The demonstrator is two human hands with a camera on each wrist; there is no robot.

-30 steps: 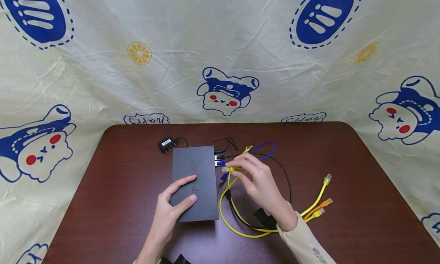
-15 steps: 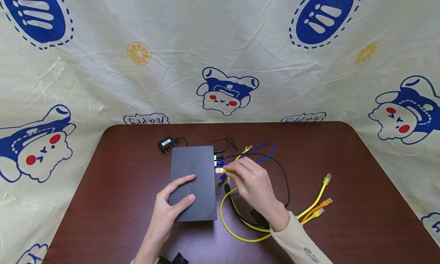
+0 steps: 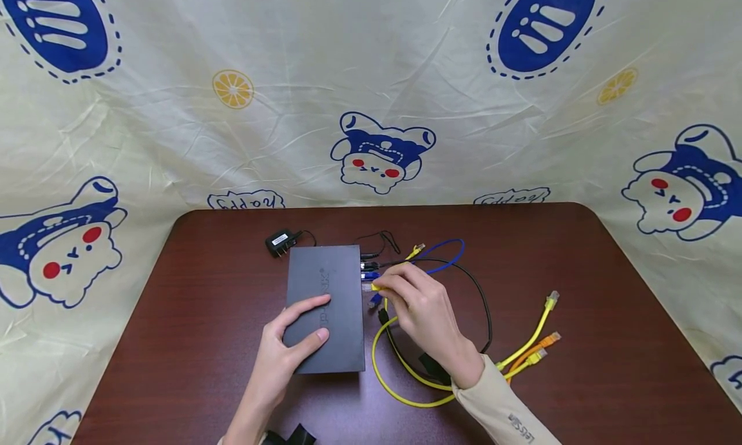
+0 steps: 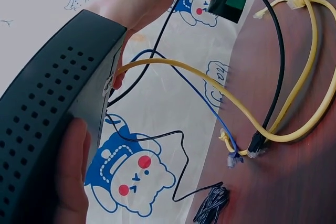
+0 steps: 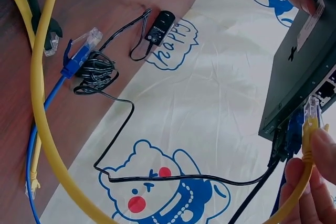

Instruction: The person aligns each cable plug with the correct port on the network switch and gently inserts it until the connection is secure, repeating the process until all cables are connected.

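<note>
My left hand [image 3: 281, 351] grips a dark grey network switch [image 3: 310, 271], with the thumb and a finger lying on its top face. In the right wrist view, part of that hand also holds the label side. My right hand [image 3: 426, 313] pinches the yellow plug of a network cable [image 5: 312, 124] between thumb and fingers. The clear tip of this plug [image 3: 368, 287] is at the ports on the switch's right side; how deep it sits cannot be told. Beside it, a blue plug [image 3: 369, 275] and a black plug [image 3: 368, 265] sit in ports.
A black power adapter [image 3: 279, 243] lies behind the switch. Loose yellow [image 3: 551, 301] and orange [image 3: 551, 340] cable ends lie at the right. A loose blue plug [image 5: 79, 59] and a bundled black cord [image 5: 97, 72] rest on the brown table [image 3: 203, 342].
My right hand has moved slightly left, bringing the yellow plug from an angle into line with the switch's port side. The switch has shifted a little left with my left hand.
</note>
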